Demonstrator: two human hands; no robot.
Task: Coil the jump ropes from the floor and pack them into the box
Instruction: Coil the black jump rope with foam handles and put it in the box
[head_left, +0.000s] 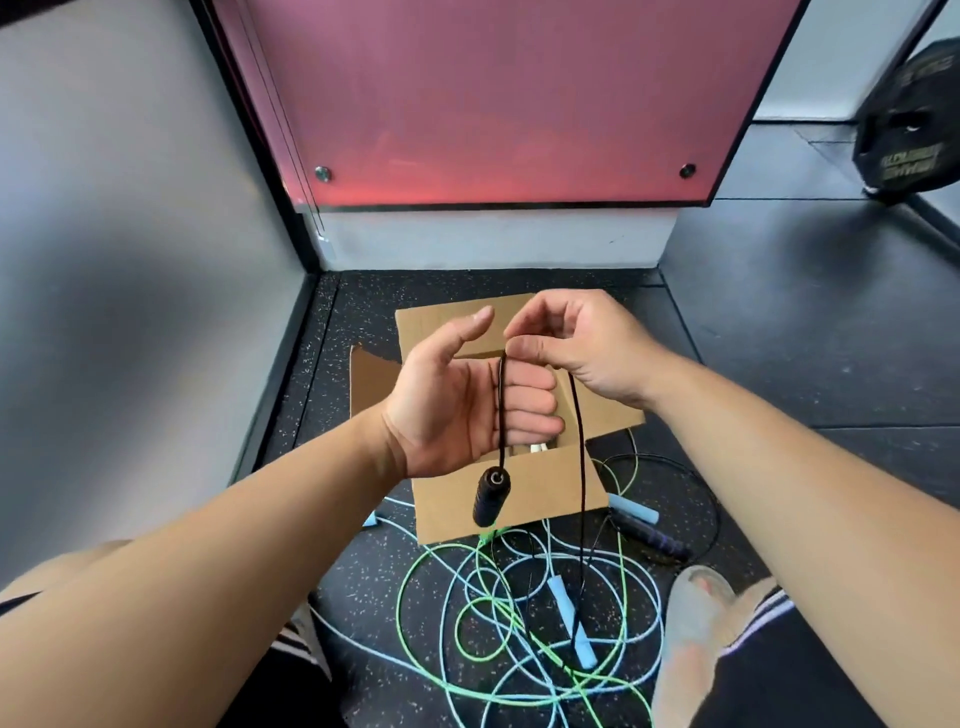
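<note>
A black jump rope hangs from my right hand, which pinches its cord above the open cardboard box. One black handle dangles on the cord just below my left hand. That hand is held palm up, fingers curled, with the cord running down across the fingers. The rope's other strand drops to the floor. Green and light blue ropes lie tangled on the floor in front of the box. Something white shows inside the box.
Light blue handles and a dark purple handle lie among the ropes. A grey wall stands left, a red panel behind the box. A black weight plate leans at far right. My knees and a slipper are at the bottom.
</note>
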